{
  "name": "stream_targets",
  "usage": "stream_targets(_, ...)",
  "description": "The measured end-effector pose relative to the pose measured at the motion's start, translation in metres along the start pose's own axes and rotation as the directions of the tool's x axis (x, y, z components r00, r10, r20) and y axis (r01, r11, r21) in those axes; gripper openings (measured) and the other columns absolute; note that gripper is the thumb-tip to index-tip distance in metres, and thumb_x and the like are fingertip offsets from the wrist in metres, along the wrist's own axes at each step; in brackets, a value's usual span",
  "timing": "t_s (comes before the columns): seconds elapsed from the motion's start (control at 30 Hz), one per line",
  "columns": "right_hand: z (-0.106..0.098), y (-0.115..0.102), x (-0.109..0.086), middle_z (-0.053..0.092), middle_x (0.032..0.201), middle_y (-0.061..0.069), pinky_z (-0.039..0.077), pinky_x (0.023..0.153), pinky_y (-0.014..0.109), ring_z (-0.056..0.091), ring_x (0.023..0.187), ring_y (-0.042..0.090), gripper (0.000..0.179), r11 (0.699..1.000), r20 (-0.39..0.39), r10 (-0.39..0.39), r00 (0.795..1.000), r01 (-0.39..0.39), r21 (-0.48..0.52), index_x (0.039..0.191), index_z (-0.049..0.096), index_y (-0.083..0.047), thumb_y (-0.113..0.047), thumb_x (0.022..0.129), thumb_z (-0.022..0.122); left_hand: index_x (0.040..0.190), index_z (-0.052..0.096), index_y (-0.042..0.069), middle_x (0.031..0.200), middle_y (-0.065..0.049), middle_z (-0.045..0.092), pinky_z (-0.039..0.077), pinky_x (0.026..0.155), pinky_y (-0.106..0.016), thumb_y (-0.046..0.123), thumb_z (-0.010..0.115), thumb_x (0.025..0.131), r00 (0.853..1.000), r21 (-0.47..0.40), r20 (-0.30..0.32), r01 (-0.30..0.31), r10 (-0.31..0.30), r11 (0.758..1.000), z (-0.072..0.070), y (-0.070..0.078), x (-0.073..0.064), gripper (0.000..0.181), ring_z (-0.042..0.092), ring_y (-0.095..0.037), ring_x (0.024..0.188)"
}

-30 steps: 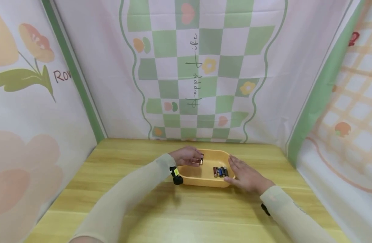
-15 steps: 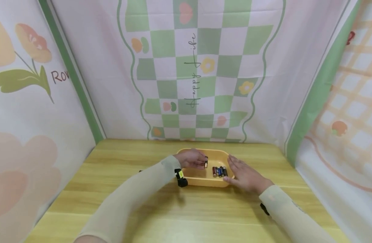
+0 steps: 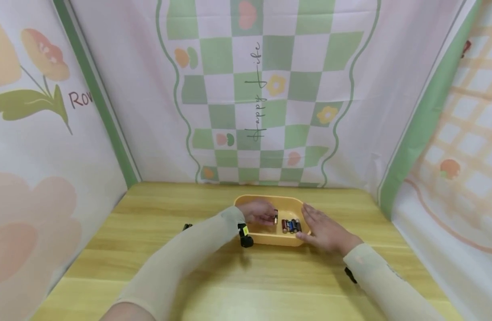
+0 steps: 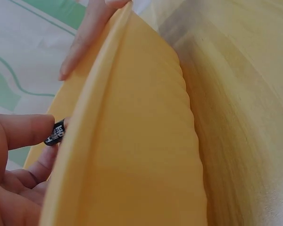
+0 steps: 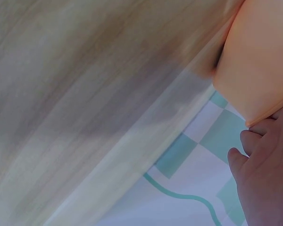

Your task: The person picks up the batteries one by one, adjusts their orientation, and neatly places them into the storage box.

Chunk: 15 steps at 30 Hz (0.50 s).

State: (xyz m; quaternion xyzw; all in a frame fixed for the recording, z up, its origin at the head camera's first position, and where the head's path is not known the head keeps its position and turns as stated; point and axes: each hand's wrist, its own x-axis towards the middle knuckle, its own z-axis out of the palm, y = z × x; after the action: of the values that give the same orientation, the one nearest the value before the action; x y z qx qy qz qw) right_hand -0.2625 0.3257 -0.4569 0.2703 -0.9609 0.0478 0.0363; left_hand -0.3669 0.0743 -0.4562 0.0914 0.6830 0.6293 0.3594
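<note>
My left hand [image 3: 261,211] reaches into a yellow plastic basin [image 3: 246,198] and pinches a small battery [image 4: 56,133] between thumb and fingers. Black with white lettering, it shows in the left wrist view just behind the near rim. A row of several batteries [image 3: 291,226], dark red, blue and black, lies on the basin's floor to the right of this hand. My right hand [image 3: 327,231] rests against the basin's right end, fingers straight along the rim and thumb at the front corner. In the right wrist view its fingertips meet the basin's edge.
The basin stands on a wood-grain table [image 3: 270,281], toward its back. Small dark objects [image 3: 187,226] lie left of it, partly behind my left sleeve [image 3: 189,243]. A checkered cloth [image 3: 266,107] hangs along the table's back edge.
With the battery in its fingers, my left hand has moved right and slightly lower inside the basin, closer to the row. The right hand keeps its place on the basin.
</note>
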Motion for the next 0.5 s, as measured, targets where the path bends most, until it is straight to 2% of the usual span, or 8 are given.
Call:
stream_targets(0.17, -0.0018, -0.0009, -0.0006, 0.009, 0.158, 0.021, 0.018, 0.116, 0.051, 0.017, 0.143, 0.039, 0.089, 1.000, 0.006, 0.008, 1.000, -0.008, 0.005, 0.150, 0.018, 0.007, -0.062, 0.098, 0.037, 0.094, 0.062, -0.003, 0.085, -0.014, 0.063, 0.060, 0.072, -0.034, -0.001, 0.063, 0.090, 1.000, 0.004, -0.007, 0.015, -0.015, 1.000, 0.0041, 0.0016, 0.0014, 0.004, 0.061, -0.022, 0.071)
stream_targets(0.5, -0.0025, -0.0030, -0.0015, 0.009, 0.158, 0.021, 0.017, 0.117, 0.049, 0.015, 0.143, 0.038, 0.090, 1.000, 0.015, 0.008, 1.000, -0.008, 0.007, 0.150, 0.017, 0.007, -0.063, 0.097, 0.037, 0.088, 0.064, -0.007, 0.078, -0.014, 0.062, 0.060, 0.071, -0.035, 0.000, 0.064, 0.089, 1.000, 0.091, -0.001, 0.021, -0.021, 0.996, 0.0092, 0.0003, 0.0045, 0.007, 0.062, -0.023, 0.068)
